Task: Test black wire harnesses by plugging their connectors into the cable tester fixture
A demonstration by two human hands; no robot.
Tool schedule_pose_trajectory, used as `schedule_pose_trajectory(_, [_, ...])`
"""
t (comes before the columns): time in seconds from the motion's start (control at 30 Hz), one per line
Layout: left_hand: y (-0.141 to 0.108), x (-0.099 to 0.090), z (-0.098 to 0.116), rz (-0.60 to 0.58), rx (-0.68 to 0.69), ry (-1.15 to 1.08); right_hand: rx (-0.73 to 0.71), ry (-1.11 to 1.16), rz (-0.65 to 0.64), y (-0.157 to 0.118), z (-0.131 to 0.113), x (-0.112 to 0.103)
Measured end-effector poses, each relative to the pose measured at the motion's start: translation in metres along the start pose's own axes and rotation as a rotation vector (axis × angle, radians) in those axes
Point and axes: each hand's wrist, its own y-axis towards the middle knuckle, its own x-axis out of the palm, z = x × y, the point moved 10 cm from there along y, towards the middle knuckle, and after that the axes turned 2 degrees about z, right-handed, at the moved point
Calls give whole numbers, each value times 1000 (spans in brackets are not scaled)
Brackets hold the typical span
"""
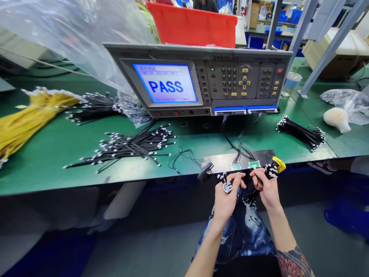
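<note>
My left hand is closed around a bundle of black cables whose white connectors stick out past the thumb. Its fingertips are at the table edge, just below the left green circuit board. My right hand is closed too, with black cables and white connectors showing by its knuckles. Its thumb and index finger pinch close to the right green circuit board. Between the hands, the cables hang over my lap. Wires run from both boards to a cable tester whose screen reads PASS.
Loose black cables lie left on the green table, with yellow cables beyond. Another black cable bundle lies right, near a foam-netted object. A yellow clamp grips the table edge. A red bin stands behind the tester.
</note>
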Motion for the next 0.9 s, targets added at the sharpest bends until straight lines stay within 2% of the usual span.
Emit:
schedule_pose_trajectory(0.13, [0, 6, -13, -37, -126, -122, -30, 12, 93, -4, -6, -3])
schedule_pose_trajectory(0.3, [-2, 15, -19, -101, -228, -243, -63, -35, 107, -6, -8, -2])
schedule_pose_trajectory(0.5, [-3, 20, -20, -121, -304, -373, -87, -13, 139, -7, -8, -2])
schedule_pose_trajectory(0.63, [-2, 25, -24, -145, -340, -457, -73, 11, 121, -7, -8, 0])
schedule_pose_trajectory(0.8, [2, 22, -26, -98, -345, -508, -66, 33, 106, -6, -8, -2])
schedule_pose_trajectory(0.9, [2, 22, -26, -84, -354, -501, -53, 25, 55, -3, -3, -3])
